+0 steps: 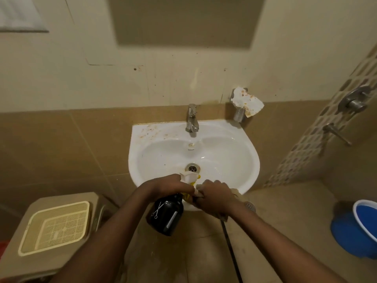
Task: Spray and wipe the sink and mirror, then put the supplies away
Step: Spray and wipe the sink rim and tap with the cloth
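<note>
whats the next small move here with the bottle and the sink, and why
Probably aim the nozzle at the back ledge and spray. The left hand grips the black spray bottle by its head over the front rim of the sink, while the right hand seems to clutch a cloth. Brown stains still spot the ledge left of the tap, so that area looks unwiped.

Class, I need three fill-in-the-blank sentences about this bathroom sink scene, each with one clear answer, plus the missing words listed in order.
1. The left hand holds a ____ spray bottle by its neck.
2. The tap stands at the back rim of the white ____.
3. Brown stains mark the sink rim to the ____ of the tap.
4. A ____ bucket stands on the floor at right.

Missing words: black; sink; left; blue
</note>
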